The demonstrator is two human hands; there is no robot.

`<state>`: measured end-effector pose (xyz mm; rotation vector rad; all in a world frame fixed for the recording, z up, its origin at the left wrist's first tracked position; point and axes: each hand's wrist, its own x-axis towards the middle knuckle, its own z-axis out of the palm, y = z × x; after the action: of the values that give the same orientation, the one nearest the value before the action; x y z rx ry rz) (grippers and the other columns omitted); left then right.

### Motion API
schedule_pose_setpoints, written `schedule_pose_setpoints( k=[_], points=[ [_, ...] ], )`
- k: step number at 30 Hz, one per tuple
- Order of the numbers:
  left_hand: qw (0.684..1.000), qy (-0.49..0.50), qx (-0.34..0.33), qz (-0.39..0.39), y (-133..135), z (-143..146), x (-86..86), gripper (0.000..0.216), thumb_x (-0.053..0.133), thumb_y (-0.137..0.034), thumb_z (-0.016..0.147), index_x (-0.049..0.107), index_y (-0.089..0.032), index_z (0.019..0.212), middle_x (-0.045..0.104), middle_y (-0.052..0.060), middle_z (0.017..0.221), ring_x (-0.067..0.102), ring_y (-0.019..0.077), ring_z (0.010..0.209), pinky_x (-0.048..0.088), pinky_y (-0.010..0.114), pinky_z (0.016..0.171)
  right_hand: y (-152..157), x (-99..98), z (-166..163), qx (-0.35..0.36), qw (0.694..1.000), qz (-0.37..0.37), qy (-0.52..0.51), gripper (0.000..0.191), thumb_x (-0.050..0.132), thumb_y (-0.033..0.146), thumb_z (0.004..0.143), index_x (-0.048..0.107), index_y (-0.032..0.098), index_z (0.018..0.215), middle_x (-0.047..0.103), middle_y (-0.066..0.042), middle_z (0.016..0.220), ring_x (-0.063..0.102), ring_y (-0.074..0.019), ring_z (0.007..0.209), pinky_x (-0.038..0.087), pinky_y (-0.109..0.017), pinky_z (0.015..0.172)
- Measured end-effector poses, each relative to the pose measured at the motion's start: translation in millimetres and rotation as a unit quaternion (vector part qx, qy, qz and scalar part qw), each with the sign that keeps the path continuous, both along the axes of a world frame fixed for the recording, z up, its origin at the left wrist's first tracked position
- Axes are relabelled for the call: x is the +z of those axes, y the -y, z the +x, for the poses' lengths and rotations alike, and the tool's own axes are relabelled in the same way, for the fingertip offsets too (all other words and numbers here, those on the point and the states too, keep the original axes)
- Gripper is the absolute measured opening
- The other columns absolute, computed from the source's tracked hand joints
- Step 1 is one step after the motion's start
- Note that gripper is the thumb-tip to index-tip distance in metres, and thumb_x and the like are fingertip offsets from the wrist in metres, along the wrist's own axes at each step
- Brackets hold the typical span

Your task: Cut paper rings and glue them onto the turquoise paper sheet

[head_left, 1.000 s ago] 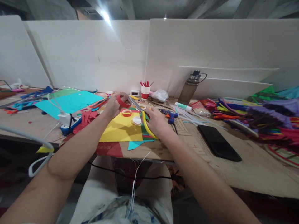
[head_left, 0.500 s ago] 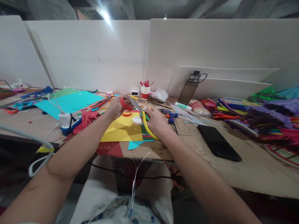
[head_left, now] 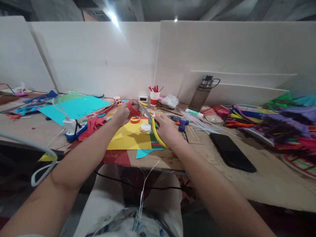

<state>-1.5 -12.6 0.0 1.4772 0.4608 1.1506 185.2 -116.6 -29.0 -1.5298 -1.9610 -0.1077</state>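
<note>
My left hand (head_left: 124, 113) is closed on a red paper ring (head_left: 133, 109), raised above a yellow sheet (head_left: 128, 138). My right hand (head_left: 165, 126) grips scissors with yellow handles (head_left: 157, 134); their blades (head_left: 145, 109) point up and left, with the tips beside the ring. Whether the blades touch the paper I cannot tell. Below the hands, a smaller red and yellow ring (head_left: 135, 120) and a white round piece (head_left: 145, 127) lie on the yellow sheet. A scrap of turquoise paper (head_left: 145, 153) sits at the table's front edge.
A blue glue gun (head_left: 182, 124), a glue stick (head_left: 194, 113) and a black phone (head_left: 232, 152) lie to the right. Behind stand a paper cup (head_left: 154, 98) and a dark bottle (head_left: 201, 93). At left are a power strip (head_left: 74, 131) and a turquoise sheet (head_left: 79, 108).
The scissor blades, which stood apart around the ring's edge, now look closer together. Both hands stay in nearly the same place; the whole view has shifted slightly.
</note>
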Motion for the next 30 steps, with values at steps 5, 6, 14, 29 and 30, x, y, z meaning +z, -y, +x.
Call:
schedule_pose_setpoints(
  k=[5,6,14,29,30],
  points=[
    [0.994,0.06,0.063,0.062,0.2,-0.7,4.1,0.019,0.075,-0.029,0.075,0.062,-0.015,0.071,0.064,0.002,0.064,0.059,0.0105,0.057,0.049,0.022,0.055,-1.2,-2.5,1.0,0.013,1.0,0.016,-0.01,0.038,0.057,0.025,0.085,0.066,0.021,0.122,0.064,-0.012,0.11,0.061,-0.024,0.093,0.046,-0.032,0.079],
    [0.994,0.057,0.064,0.068,0.9,-0.8,4.9,0.019,0.075,-0.029,0.075,0.063,-0.015,0.071,0.064,0.003,0.063,0.059,0.0105,0.056,0.049,0.022,0.056,-0.7,-2.4,1.0,0.015,1.0,0.019,-0.013,0.037,0.057,0.026,0.086,0.066,0.021,0.122,0.063,-0.012,0.111,0.061,-0.024,0.093,0.046,-0.032,0.079],
    [0.999,0.036,0.026,0.004,8.2,3.8,1.9,0.016,0.075,-0.024,0.072,0.064,-0.013,0.072,0.064,0.004,0.067,0.058,0.0113,0.06,0.048,0.024,0.058,3.8,-0.4,-1.1,0.009,1.0,0.014,-0.023,0.039,0.054,0.039,0.091,0.063,0.021,0.125,0.058,-0.014,0.117,0.061,-0.0245,0.092,0.048,-0.035,0.08],
    [1.0,0.026,-0.007,-0.008,5.2,1.9,1.3,0.02,0.075,-0.026,0.073,0.06,-0.014,0.069,0.061,0.002,0.063,0.057,0.0094,0.054,0.045,0.021,0.051,3.2,1.0,-1.8,-0.019,1.0,-0.004,0.023,0.041,0.054,0.025,0.087,0.063,0.022,0.127,0.062,-0.014,0.115,0.062,-0.0254,0.091,0.047,-0.033,0.076],
    [1.0,0.024,-0.008,-0.01,4.7,1.6,1.3,0.021,0.076,-0.026,0.073,0.059,-0.014,0.068,0.061,0.002,0.062,0.057,0.0091,0.054,0.046,0.02,0.051,3.6,1.5,-1.9,-0.022,0.999,-0.006,0.027,0.042,0.053,0.023,0.087,0.063,0.021,0.127,0.062,-0.014,0.114,0.062,-0.0254,0.091,0.047,-0.033,0.075]
  ],
)
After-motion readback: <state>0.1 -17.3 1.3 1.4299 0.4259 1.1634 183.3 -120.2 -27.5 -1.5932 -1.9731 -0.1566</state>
